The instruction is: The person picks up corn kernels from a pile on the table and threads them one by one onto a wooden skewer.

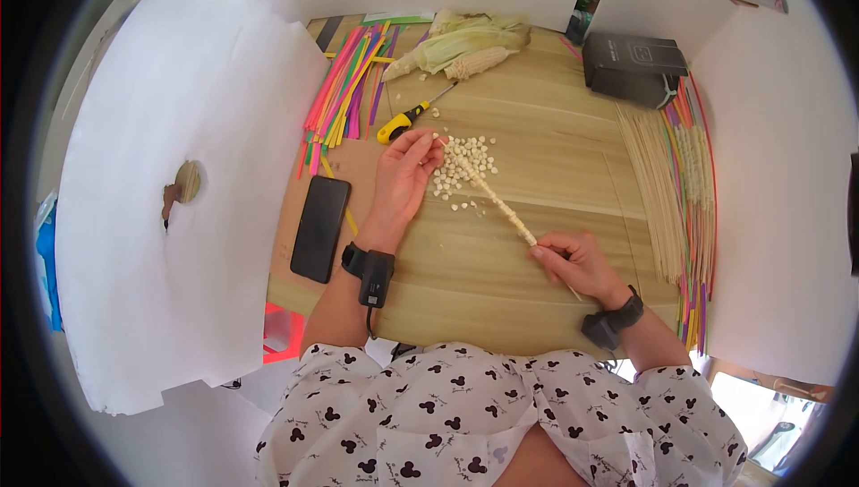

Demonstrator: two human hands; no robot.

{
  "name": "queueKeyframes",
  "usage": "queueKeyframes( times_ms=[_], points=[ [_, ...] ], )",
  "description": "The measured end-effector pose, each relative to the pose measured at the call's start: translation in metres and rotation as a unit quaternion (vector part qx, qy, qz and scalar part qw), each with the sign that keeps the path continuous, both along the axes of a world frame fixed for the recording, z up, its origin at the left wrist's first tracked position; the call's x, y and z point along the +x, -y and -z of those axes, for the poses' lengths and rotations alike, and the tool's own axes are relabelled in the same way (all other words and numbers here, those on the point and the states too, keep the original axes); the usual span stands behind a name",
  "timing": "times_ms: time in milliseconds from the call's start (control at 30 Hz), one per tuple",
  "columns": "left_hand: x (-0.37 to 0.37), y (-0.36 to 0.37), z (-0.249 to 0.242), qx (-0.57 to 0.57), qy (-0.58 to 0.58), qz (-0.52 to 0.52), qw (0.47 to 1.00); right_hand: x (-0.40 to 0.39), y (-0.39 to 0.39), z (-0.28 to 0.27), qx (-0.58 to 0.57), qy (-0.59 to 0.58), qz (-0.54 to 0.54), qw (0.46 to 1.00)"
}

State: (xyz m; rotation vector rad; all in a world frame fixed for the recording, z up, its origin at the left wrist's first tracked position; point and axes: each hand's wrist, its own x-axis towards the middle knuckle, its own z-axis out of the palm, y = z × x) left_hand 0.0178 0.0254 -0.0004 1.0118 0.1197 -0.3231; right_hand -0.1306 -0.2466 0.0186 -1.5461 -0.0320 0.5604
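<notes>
A thin wooden skewer [573, 290] slants across the middle of the table, with a long row of pale corn kernels [506, 210] threaded along it. Its lower end is gripped by my right hand [577, 263], fingers closed around the bare wood just below the row. At the upper tip, my left hand [410, 169] is closed in a pinch on what looks like a small corn kernel, partly hidden by the fingers. Loose kernels [474, 158] lie in a pile beside the left fingertips, under the skewer's upper part.
A yellow-and-black screwdriver [404, 122] lies beyond my left hand. Farther back are corn cobs with husks [474, 44]. Colored strips [344, 93] and a black phone [320, 227] lie left. Bare skewers [649, 192] and a black box [635, 66] are right. White panels [179, 66] surround the table.
</notes>
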Motion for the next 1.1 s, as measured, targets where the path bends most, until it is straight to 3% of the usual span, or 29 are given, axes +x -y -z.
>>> queueKeyframes(
  times_ms=[1100],
  points=[
    [0.0005, 0.0019, -0.0043, -0.001, -0.014, 0.003, 1.000, 0.0015, -0.0011, 0.0060, 0.022, 0.002, 0.004, 1.000]
  ],
)
